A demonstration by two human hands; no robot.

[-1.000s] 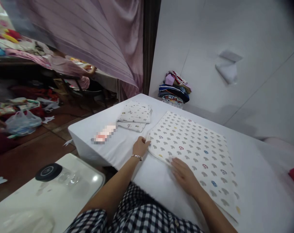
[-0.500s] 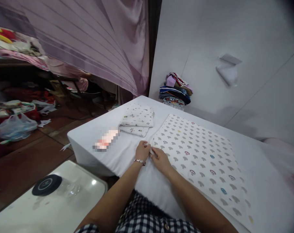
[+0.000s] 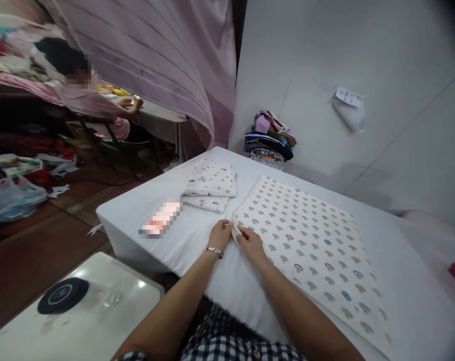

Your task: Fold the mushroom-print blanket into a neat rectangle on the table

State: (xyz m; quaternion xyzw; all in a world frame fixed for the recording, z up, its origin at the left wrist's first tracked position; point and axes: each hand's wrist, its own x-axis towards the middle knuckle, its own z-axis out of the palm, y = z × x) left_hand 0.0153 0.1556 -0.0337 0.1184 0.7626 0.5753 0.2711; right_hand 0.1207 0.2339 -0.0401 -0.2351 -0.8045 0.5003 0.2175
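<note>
A white cloth with grey, red and blue mushroom-like prints (image 3: pixel 306 235) lies flat and folded on the white-covered table (image 3: pixel 137 205). At its near left corner, my left hand (image 3: pixel 220 234) pinches the edge between thumb and fingers. My right hand (image 3: pixel 250 243) grips the same edge just to the right, its fingers curled. Between the two hands the corner layers are lifted a little. Past my left hand lies a second folded white cloth with small plant prints (image 3: pixel 210 180), touched by neither hand. A bracelet (image 3: pixel 215 251) circles my left wrist.
A blurred-out flat object (image 3: pixel 161 219) lies on the table at left. Folded clothes (image 3: pixel 270 138) are stacked against the wall. At lower left stands a white stand (image 3: pixel 99 321) with a black round object (image 3: pixel 63 296). Beyond the curtain (image 3: pixel 155 65) sits another person (image 3: pixel 92 105).
My view has shifted, so the seated person beyond the curtain shows more. My right hand has moved slightly right, and the cloth's corner layers are more parted between my hands.
</note>
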